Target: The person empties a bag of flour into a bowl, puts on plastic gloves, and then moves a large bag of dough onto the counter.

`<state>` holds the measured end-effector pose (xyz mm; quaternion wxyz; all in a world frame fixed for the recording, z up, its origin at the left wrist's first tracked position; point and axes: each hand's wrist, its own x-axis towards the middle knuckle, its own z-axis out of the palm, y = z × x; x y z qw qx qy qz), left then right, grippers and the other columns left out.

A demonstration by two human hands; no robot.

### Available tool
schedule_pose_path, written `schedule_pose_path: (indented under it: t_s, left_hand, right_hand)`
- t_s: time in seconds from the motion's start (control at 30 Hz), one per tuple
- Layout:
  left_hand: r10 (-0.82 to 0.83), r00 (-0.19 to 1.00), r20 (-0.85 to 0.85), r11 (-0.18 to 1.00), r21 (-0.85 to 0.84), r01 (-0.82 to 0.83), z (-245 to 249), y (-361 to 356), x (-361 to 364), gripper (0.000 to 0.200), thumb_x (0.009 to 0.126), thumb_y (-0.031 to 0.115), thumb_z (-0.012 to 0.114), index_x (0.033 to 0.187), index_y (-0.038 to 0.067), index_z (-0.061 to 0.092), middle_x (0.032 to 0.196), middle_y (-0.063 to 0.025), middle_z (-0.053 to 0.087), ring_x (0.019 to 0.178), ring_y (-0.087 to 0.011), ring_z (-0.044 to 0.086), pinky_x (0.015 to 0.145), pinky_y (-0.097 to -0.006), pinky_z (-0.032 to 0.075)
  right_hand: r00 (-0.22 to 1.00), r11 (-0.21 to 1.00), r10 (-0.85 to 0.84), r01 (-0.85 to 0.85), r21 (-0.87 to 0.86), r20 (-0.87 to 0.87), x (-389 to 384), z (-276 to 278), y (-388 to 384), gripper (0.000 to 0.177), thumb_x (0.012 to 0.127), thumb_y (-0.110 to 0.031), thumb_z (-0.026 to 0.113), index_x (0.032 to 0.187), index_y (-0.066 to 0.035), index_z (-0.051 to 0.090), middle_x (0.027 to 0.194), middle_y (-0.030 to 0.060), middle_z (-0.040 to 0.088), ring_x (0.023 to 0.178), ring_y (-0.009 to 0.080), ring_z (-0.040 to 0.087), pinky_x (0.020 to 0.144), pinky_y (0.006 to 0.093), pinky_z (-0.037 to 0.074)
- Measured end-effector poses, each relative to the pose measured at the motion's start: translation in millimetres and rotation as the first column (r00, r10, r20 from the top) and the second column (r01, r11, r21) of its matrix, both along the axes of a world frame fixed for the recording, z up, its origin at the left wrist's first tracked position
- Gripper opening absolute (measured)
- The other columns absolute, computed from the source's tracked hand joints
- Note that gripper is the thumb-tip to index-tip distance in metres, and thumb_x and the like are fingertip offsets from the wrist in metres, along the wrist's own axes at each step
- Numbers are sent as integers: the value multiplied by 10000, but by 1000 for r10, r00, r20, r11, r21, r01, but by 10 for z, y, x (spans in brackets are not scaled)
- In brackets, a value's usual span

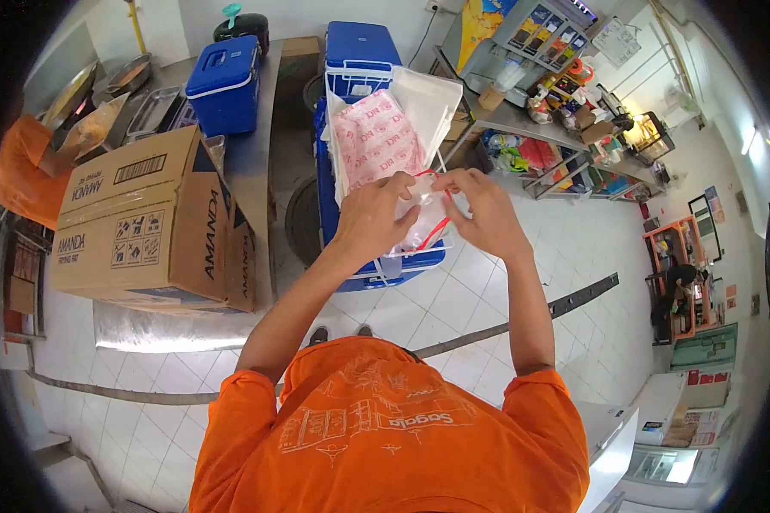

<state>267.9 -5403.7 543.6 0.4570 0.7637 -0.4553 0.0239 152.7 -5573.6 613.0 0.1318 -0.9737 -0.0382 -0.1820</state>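
A clear plastic bag (425, 221) with a red strip along its edge hangs between my hands. My left hand (375, 214) is closed on its left side, thumb and fingers pinching inward. My right hand (485, 210) pinches the bag's upper right part near the red strip. Just beyond, a stack of pink-printed wrapping paper (376, 141) lies in a white wire basket (359, 65). Whitish sheets (428, 103) lean out at the basket's right side. Under the basket is a blue cooler (323, 201), partly hidden by it and my hands.
A large cardboard box (128, 222) and another blue cooler (224, 81) stand on the metal table at left. A co-worker's orange sleeve (30, 167) shows at far left. Shelves with goods (539, 154) stand at right. Another person (678, 295) is farther off.
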Motion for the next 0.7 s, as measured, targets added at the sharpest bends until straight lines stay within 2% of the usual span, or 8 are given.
schedule_pose_path:
  t_s: [0.13, 0.23, 0.43, 0.5, 0.53, 0.6, 0.63, 0.7]
  left_hand:
    - [2, 1000, -9, 1000, -28, -2, 14, -77, -6, 304, 816, 203, 744, 1078, 73, 661, 884, -100, 733, 786, -315, 710, 682, -416, 548]
    - [38, 997, 69, 994, -107, -30, -95, -116, 36, 211, 818, 210, 740, 980, 77, 715, 866, -100, 731, 735, -307, 705, 648, -412, 546]
    - [9, 984, 176, 996, 90, -25, -135, -83, 56, 168, 837, 206, 704, 927, 77, 763, 879, -113, 729, 750, -311, 701, 668, -401, 552]
    - [11, 983, 181, 996, 80, -26, -104, -12, 37, 168, 817, 190, 721, 913, 58, 757, 875, -123, 725, 785, -321, 706, 700, -379, 559]
    - [20, 984, 178, 996, 78, -34, -97, 50, 27, 168, 817, 190, 721, 913, 58, 757, 875, -123, 725, 785, -321, 706, 700, -379, 559]
    - [61, 998, 17, 941, -333, -52, -63, 213, -5, 225, 844, 230, 730, 997, 65, 741, 901, -115, 728, 750, -334, 704, 676, -402, 555]
    - [60, 998, 22, 942, -333, -50, 74, 313, -54, 225, 844, 230, 730, 997, 65, 741, 901, -115, 728, 750, -334, 704, 676, -402, 555]
    - [-46, 995, 94, 852, -515, 88, 344, 531, -192, 436, 817, 218, 763, 1208, 54, 658, 984, -164, 726, 819, -345, 722, 769, -356, 566]
  right_hand:
    - [997, 996, -59, 62, -60, 52, 27, -50, 71, 196, 839, -16, 668, 1027, -71, 664, 938, 82, 693, 902, 299, 637, 766, 399, 518]
    - [1000, 997, -1, 3, -83, 13, 64, -182, -75, 150, 842, -98, 689, 985, -104, 735, 909, 89, 701, 868, 282, 648, 731, 408, 533]
    - [959, 973, -106, 45, 227, 264, -159, 52, -60, 122, 882, -46, 684, 983, -39, 751, 919, 106, 738, 848, 242, 695, 762, 355, 555]
    - [901, 835, -319, 120, 536, 295, -371, 232, 51, 100, 918, -30, 667, 981, -25, 744, 928, 102, 749, 851, 194, 720, 764, 318, 567]
    - [904, 838, -311, 114, 534, 293, -505, 312, 75, 100, 918, -30, 667, 981, -25, 744, 928, 102, 749, 851, 194, 720, 764, 318, 567]
    - [950, 818, -230, 71, 571, 211, -744, 432, 100, 85, 904, -19, 699, 980, -19, 739, 911, 79, 751, 829, 154, 717, 741, 298, 576]
    - [949, 817, -231, 68, 572, 216, -779, 446, 145, 85, 904, -19, 699, 980, -19, 739, 911, 79, 751, 829, 154, 717, 741, 298, 576]
    - [993, 754, 111, -63, 654, -32, -777, 409, 277, 133, 851, -1, 745, 982, -26, 740, 910, 89, 750, 790, 156, 717, 711, 285, 569]
